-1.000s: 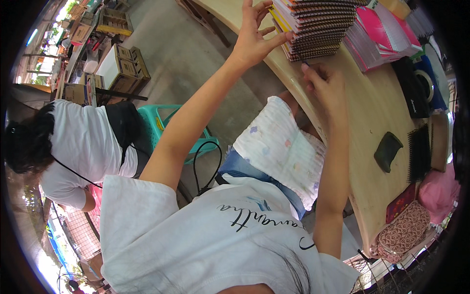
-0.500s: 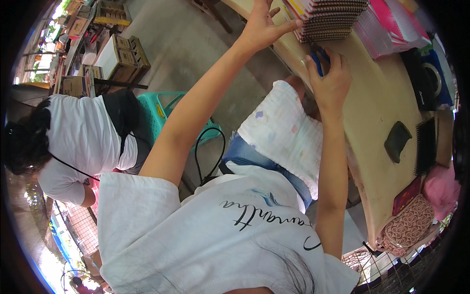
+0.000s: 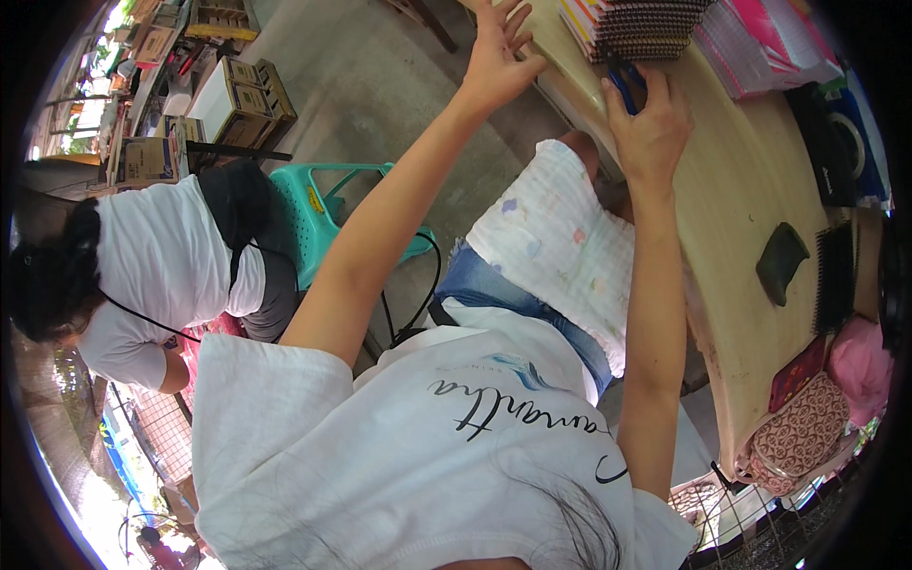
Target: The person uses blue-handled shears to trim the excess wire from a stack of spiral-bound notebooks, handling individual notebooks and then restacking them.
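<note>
A stack of spiral-bound notebooks (image 3: pixel 655 27) stands at the far end of the table, its dark wire coils turned toward me. My right hand (image 3: pixel 652 128) is closed around blue-handled pliers (image 3: pixel 623 85), whose dark jaws point at the near corner of the coils. Whether the jaws grip a wire is too small to tell. Off the table's left edge, my left hand (image 3: pixel 498 59) is open and holds nothing, its fingers spread and apart from the stack.
Pink-and-white plastic packets (image 3: pixel 768 43) lie right of the stack. Along the table (image 3: pixel 736 180) are a dark curved piece (image 3: pixel 783 263), black coils (image 3: pixel 834 275) and a patterned pouch (image 3: pixel 803 423). A cloth (image 3: pixel 551 237) covers my lap. Left are a co-worker (image 3: pixel 161 247) and a green stool (image 3: pixel 309 214).
My left hand has drawn back from the notebook stack, its thumb now clear of the edge. My right hand still holds the pliers at the coils. The view has shifted slightly.
</note>
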Demonstrator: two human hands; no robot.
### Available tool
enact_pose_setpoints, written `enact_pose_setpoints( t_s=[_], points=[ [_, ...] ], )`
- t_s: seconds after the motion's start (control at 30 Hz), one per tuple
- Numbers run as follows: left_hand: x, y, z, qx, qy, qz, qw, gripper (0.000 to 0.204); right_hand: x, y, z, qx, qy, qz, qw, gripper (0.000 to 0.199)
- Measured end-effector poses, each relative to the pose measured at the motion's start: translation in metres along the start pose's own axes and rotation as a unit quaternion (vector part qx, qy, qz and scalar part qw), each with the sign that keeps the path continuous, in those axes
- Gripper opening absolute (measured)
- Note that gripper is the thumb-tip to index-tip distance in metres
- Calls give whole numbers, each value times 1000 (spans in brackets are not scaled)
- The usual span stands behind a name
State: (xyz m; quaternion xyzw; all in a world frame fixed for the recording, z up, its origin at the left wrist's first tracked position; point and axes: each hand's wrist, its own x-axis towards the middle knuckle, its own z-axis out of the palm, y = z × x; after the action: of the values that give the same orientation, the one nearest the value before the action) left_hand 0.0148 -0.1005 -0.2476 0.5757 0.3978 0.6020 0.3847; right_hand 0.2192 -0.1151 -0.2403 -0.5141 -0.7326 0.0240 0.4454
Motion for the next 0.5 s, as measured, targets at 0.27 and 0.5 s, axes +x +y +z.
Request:
enact_pose_setpoints(
  t_s=[0.27,0.5],
  points=[
    [-28,-2,-15,-8,34,-18,999,117,2,6,-1,-37,6,-11,999,35],
    [-20,11,0,132,10,-14,991,119,-6,10,-25,-33,18,-25,999,39]
  ],
)
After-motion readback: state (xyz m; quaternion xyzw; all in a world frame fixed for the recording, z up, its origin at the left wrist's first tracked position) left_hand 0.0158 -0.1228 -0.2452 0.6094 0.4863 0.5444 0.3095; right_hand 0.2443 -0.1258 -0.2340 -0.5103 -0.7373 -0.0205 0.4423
